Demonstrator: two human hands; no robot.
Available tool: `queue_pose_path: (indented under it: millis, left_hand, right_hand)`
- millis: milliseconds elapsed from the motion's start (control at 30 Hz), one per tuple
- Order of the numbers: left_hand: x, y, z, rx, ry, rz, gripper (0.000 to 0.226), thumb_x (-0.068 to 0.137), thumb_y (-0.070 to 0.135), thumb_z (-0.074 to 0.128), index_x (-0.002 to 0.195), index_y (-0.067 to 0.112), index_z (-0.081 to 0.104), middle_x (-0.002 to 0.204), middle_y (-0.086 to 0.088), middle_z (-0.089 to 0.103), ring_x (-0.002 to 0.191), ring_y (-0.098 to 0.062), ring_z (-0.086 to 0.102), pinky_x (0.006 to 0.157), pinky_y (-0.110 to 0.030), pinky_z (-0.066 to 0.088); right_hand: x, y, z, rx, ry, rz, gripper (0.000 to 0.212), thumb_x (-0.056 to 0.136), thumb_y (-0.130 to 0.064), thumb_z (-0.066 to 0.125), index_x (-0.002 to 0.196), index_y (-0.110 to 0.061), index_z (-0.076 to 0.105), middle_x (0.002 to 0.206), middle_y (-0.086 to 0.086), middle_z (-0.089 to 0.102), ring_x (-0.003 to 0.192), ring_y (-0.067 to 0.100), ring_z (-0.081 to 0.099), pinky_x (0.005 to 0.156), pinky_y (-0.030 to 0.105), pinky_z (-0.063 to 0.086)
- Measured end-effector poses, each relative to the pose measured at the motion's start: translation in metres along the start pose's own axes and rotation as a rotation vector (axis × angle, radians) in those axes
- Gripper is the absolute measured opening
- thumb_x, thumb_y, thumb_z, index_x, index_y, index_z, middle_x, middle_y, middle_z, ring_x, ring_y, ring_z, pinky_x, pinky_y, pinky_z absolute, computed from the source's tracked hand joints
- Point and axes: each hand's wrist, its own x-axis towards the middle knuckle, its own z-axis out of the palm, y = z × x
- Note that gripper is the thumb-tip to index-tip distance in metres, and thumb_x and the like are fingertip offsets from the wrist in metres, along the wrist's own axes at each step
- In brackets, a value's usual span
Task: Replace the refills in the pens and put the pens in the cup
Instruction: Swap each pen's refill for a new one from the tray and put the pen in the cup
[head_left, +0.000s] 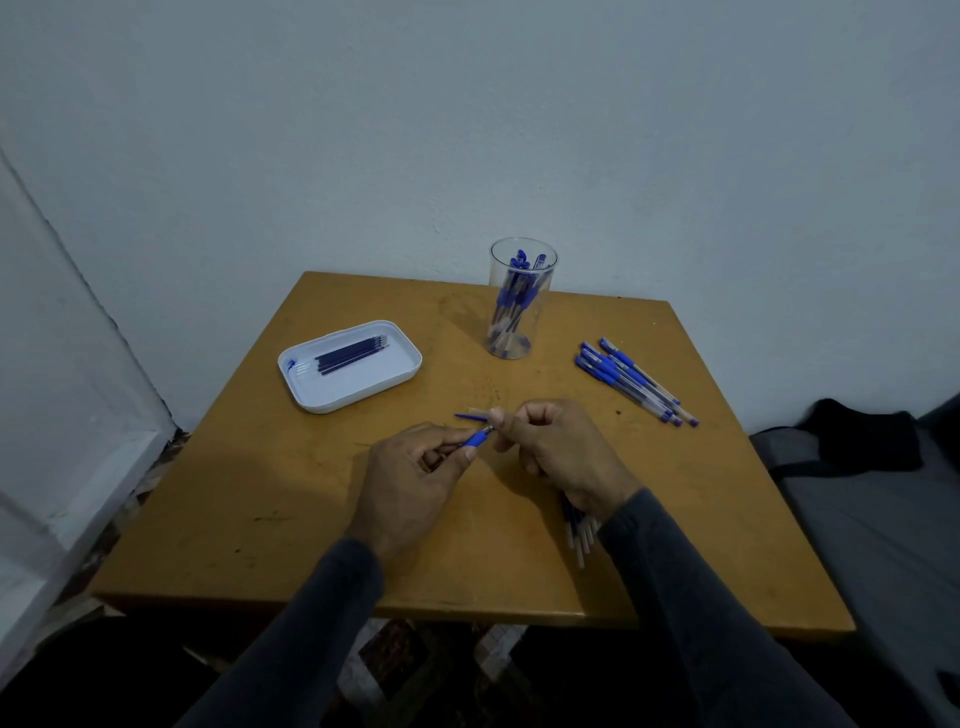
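My left hand (415, 478) grips a blue pen (475, 439) by its grip section, tip pointing up and right. My right hand (553, 452) pinches the pen's tip end with curled fingers. A pen cap (470, 414) lies on the table just beyond the hands. A clear cup (519, 306) at the back holds several blue pens upright. A white tray (350, 364) at the left holds several dark refills (348, 353). Several blue pens (631, 379) lie in a pile at the right. Used refills (579, 530) lie partly hidden under my right wrist.
The wooden table (260, 493) stands against a pale wall. A grey seat with a black cloth (862, 441) sits to the right. A white door frame (62, 415) is at the left.
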Motion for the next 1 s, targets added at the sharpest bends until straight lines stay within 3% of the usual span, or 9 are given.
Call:
queue_pose_path:
  millis: [67,133,200,333,467,633,800,933,1000]
  left_hand:
    - [0.0001,0.0008,-0.0005,0.000,-0.001,0.004,0.026,0.089,0.018,0.074,0.110,0.035,0.072,0.089,0.018,0.070,0.085,-0.010,0.064,0.069,-0.021,0.053]
    - [0.0001,0.0014,-0.0009,0.012,-0.003,0.008,0.026,0.090,0.019,0.074,0.111,0.033,0.073,0.089,0.018,0.070,0.085,-0.008,0.064,0.068,-0.018,0.051]
    - [0.0003,0.0006,-0.0004,0.024,-0.002,0.009,0.024,0.090,0.019,0.074,0.111,0.031,0.074,0.089,0.017,0.070,0.085,-0.010,0.064,0.068,-0.020,0.052]
    - [0.0000,-0.0018,-0.0002,0.006,0.005,0.004,0.024,0.090,0.018,0.074,0.111,0.027,0.075,0.092,0.015,0.072,0.086,-0.009,0.065,0.072,-0.022,0.054]
    - [0.0005,-0.0013,-0.0006,0.037,0.009,0.024,0.022,0.090,0.020,0.074,0.112,0.023,0.077,0.091,0.015,0.071,0.085,-0.009,0.065,0.069,-0.018,0.052]
    - [0.0000,-0.0022,0.0000,-0.006,0.011,-0.004,0.024,0.089,0.018,0.075,0.112,0.025,0.077,0.091,0.014,0.072,0.084,-0.011,0.064,0.069,-0.020,0.053]
    - [0.0008,-0.0015,-0.0003,0.019,0.005,0.004,0.023,0.089,0.021,0.074,0.111,0.028,0.075,0.090,0.016,0.070,0.084,-0.010,0.064,0.069,-0.023,0.054]
    - [0.0001,-0.0011,-0.0001,-0.003,0.010,-0.016,0.024,0.089,0.019,0.075,0.112,0.027,0.075,0.091,0.016,0.071,0.085,-0.008,0.065,0.071,-0.022,0.054]
    - [0.0001,-0.0009,-0.0004,0.015,0.012,-0.017,0.023,0.089,0.019,0.075,0.111,0.026,0.076,0.090,0.017,0.070,0.085,-0.008,0.065,0.070,-0.021,0.054]
  right_hand:
    - [0.0013,-0.0001,-0.0020,0.038,-0.014,-0.004,0.037,0.085,-0.035,0.079,0.102,-0.002,0.072,0.078,0.006,0.066,0.052,0.010,0.046,0.046,0.021,0.039]
    - [0.0020,0.0001,-0.0033,0.066,-0.074,-0.024,0.016,0.091,-0.015,0.075,0.106,-0.009,0.074,0.086,0.005,0.068,0.052,0.009,0.047,0.046,0.020,0.040]
    - [0.0014,0.0005,-0.0022,0.004,-0.066,-0.033,0.010,0.095,-0.014,0.071,0.098,-0.005,0.074,0.084,0.004,0.071,0.052,0.007,0.049,0.045,0.019,0.039]
    - [0.0022,-0.0006,0.0043,-0.097,0.003,-0.048,0.054,0.093,-0.047,0.068,0.086,0.007,0.070,0.070,0.007,0.064,0.049,0.006,0.046,0.045,0.018,0.038]
    - [0.0017,-0.0032,0.0010,0.028,-0.068,-0.051,0.017,0.093,-0.018,0.074,0.104,-0.005,0.075,0.078,0.001,0.063,0.051,0.004,0.046,0.045,0.018,0.038]
    - [0.0020,-0.0025,0.0065,-0.120,0.036,-0.051,0.057,0.093,-0.050,0.065,0.083,0.005,0.072,0.061,-0.001,0.065,0.049,0.005,0.049,0.047,0.019,0.039]
    - [-0.0008,-0.0050,-0.0006,-0.006,-0.054,-0.056,0.021,0.094,-0.019,0.072,0.102,0.000,0.074,0.069,-0.004,0.063,0.048,0.005,0.043,0.042,0.017,0.035]
    - [0.0018,-0.0024,0.0018,-0.166,0.032,-0.076,0.052,0.093,-0.049,0.068,0.083,0.002,0.073,0.063,0.001,0.063,0.048,0.004,0.046,0.047,0.018,0.038]
    - [0.0020,-0.0035,0.0000,-0.112,-0.008,-0.078,0.030,0.092,-0.037,0.073,0.094,-0.007,0.077,0.072,0.001,0.064,0.050,0.003,0.046,0.046,0.018,0.038]
